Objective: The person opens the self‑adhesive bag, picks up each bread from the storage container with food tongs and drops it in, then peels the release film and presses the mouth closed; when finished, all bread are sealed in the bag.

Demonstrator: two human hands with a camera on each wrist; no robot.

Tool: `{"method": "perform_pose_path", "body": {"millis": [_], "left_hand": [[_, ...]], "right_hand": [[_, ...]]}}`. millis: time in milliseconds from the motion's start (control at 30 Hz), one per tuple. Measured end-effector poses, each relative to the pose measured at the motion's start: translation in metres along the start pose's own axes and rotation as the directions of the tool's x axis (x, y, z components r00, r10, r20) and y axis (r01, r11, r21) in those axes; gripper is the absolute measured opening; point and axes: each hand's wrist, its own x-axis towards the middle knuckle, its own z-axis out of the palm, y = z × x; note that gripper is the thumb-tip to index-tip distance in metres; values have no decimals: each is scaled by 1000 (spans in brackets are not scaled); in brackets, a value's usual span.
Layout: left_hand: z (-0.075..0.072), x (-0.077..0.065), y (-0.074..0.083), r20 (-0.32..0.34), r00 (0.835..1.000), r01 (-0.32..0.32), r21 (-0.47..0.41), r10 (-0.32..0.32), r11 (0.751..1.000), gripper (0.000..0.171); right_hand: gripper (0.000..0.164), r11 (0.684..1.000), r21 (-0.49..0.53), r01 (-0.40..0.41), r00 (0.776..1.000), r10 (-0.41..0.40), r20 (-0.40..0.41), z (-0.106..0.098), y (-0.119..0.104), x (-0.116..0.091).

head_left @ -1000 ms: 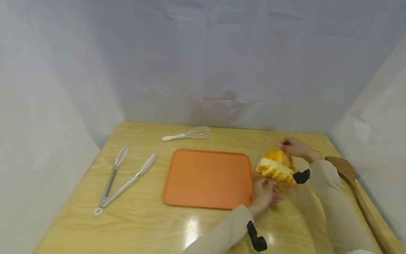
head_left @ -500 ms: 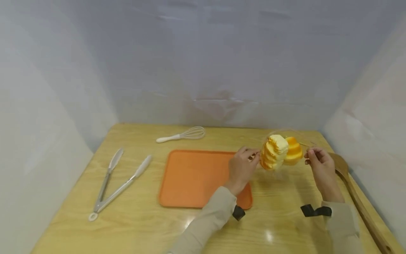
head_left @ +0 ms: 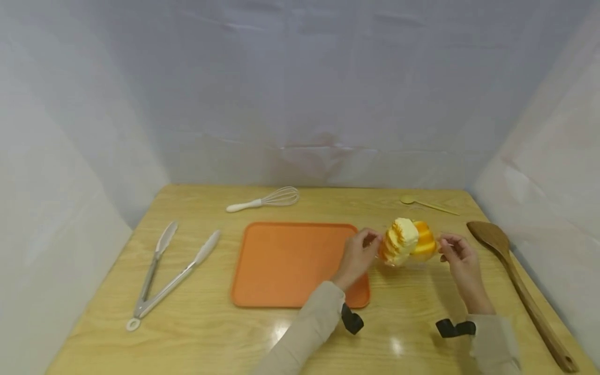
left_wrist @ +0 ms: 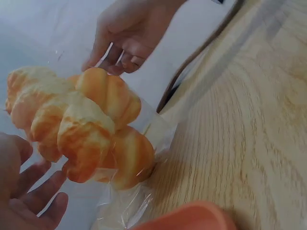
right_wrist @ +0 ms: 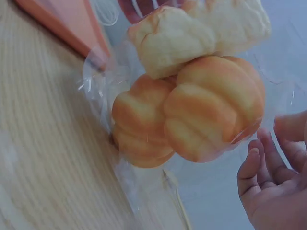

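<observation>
Clear plastic bag of golden-brown bread (head_left: 407,244) spans btwn the hands, just R of flat orange rectangular tray (head_left: 285,266). L hand (head_left: 357,259), nearer tray, pinches its L edge; R hand (head_left: 463,265), fingers part-curled, pinches opp. edge. Contact w/ pale wood desk (head_left: 192,346) unclear.

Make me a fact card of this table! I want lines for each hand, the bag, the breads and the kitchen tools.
Left hand: holds one side of the bag
Right hand: holds the other side
Clear bag: see-through, breads inside
Breads: one bumpy loaf, two round rolls
Orange tray: partly under the left arm
Tongs: spread, left of the tray
White whisk: beyond the tray
Small yellow spoon: beyond the bag
Wooden spatula: far right
</observation>
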Motion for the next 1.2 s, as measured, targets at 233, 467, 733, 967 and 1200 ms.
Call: {"method": "perform_pose_path", "body": {"millis": [233,467,733,967,1200], "left_hand": [[-1,2,-2,-11,1000,12,-94,-13,995,22],[-11,13,19,-35,999,-11,-160,5,987,28],[-17,21,42,-118,992,-84,-292,51,953,22],[-11,15,41,-124,992,-64,-370,19,927,20],[-3,3,41,-85,995,-62,-226,44,972,20]], "right_hand": [[24,984,-176,3,996,-20,-90,10,0,0],[12,999,40,27,951,-13,-309,24,-26,9],[5,753,629,193,964,-26,-265,45,-50,14],[5,760,584,286,942,-111,-318,63,-54,12],[3,926,235,295,915,-202,-350,74,-43,6]]}}
